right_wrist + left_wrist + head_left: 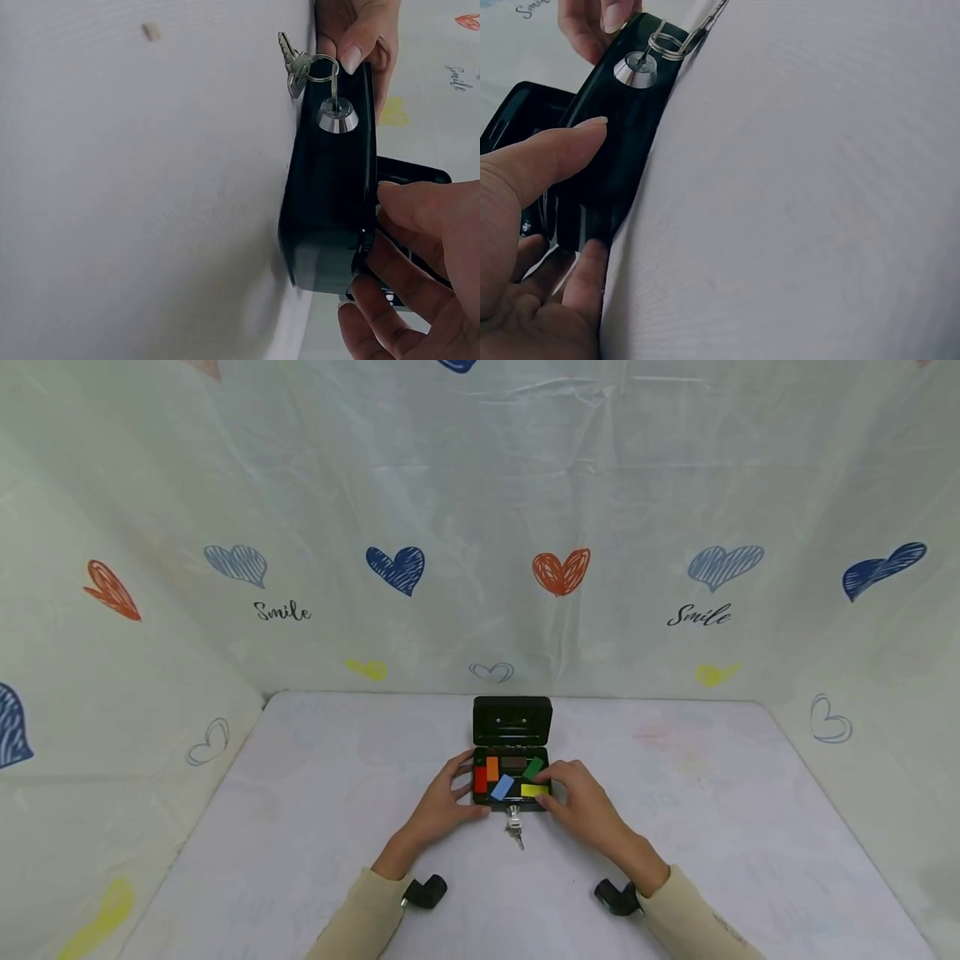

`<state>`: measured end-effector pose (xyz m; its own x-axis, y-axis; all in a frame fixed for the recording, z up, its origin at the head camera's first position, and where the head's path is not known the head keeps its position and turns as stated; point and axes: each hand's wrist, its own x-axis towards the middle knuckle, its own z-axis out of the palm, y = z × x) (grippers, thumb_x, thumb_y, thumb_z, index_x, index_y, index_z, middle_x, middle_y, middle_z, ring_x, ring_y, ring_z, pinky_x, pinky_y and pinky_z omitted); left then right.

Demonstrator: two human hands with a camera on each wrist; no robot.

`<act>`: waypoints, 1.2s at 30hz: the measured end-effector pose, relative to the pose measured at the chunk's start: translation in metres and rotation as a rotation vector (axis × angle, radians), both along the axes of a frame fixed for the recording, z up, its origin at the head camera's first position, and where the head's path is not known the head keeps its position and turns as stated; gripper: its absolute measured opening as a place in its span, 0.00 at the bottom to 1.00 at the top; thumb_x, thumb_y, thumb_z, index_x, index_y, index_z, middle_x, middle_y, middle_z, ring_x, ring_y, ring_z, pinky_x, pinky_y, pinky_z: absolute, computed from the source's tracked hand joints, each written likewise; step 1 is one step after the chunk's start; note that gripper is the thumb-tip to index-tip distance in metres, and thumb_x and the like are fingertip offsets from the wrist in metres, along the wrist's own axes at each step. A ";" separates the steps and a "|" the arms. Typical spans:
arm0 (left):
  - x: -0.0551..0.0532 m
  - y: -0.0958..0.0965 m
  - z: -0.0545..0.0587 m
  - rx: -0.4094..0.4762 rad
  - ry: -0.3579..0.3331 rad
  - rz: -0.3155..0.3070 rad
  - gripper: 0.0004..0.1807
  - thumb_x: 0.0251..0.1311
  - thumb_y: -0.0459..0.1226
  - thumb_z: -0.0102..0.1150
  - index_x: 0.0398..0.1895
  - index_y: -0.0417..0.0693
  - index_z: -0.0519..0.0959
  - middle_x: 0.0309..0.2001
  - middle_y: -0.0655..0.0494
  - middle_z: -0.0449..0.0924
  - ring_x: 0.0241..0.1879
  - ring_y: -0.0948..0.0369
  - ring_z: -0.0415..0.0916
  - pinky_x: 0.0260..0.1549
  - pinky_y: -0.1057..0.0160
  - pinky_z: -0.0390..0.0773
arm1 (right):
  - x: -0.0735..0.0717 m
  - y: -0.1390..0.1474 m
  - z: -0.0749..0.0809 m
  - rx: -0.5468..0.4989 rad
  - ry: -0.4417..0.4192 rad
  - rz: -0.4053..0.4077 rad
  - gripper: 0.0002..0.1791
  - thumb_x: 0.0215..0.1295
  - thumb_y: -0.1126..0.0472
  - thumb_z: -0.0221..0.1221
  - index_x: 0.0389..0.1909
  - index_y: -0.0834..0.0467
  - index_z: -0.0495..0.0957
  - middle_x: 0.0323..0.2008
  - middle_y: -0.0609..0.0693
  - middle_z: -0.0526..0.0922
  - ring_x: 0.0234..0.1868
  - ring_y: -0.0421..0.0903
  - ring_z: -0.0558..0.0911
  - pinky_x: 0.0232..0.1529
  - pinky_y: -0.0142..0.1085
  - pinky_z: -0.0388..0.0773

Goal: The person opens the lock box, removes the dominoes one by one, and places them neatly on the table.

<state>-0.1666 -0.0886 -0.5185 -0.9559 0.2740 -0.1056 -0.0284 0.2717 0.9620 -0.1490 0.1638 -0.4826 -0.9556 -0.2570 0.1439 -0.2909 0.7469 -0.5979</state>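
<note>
A small black cash box [512, 731] stands with its lid raised toward the back. Inside lie a red block [480, 779], an orange block [492, 768], a brown block [513, 762], a tilted blue block [502, 787], a green block [533, 768] and a yellow block [533, 791]. My left hand [438, 804] grips the left side, thumb on the front wall [592, 169]. At the right end my right hand [581, 802] has thumb and forefinger beside the yellow and green blocks; whether it pinches one is hidden. Keys [298, 66] hang from the front lock [337, 116].
The box stands toward the back of a white-covered table [330, 860]. A pale curtain [480, 527] printed with hearts surrounds the back and sides. Black wrist cameras [425, 892] sit below both wrists.
</note>
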 end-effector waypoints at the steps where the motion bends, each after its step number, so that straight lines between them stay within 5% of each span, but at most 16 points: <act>1: 0.000 0.000 0.000 0.003 -0.001 -0.001 0.54 0.55 0.25 0.77 0.83 0.47 0.57 0.78 0.34 0.60 0.72 0.34 0.69 0.67 0.45 0.78 | 0.000 0.000 0.001 0.003 0.008 0.005 0.13 0.63 0.68 0.73 0.47 0.56 0.87 0.48 0.49 0.88 0.53 0.49 0.79 0.59 0.48 0.85; 18: -0.001 -0.005 -0.001 0.061 -0.011 -0.024 0.52 0.56 0.22 0.74 0.83 0.47 0.58 0.78 0.35 0.59 0.74 0.35 0.66 0.69 0.48 0.77 | -0.008 -0.002 0.010 0.032 0.045 0.153 0.13 0.63 0.71 0.71 0.48 0.58 0.87 0.49 0.50 0.88 0.55 0.52 0.85 0.60 0.51 0.85; 36: -0.003 -0.005 -0.004 0.073 -0.044 0.004 0.53 0.56 0.23 0.75 0.83 0.52 0.60 0.78 0.36 0.61 0.74 0.36 0.67 0.69 0.47 0.77 | -0.019 -0.009 0.017 0.125 -0.034 0.163 0.11 0.64 0.68 0.72 0.47 0.59 0.88 0.45 0.51 0.90 0.46 0.49 0.87 0.54 0.49 0.88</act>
<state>-0.1697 -0.0932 -0.5224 -0.9519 0.2784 -0.1278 -0.0726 0.2003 0.9770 -0.1675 0.1546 -0.4654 -0.9035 -0.4229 0.0694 -0.3955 0.7607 -0.5147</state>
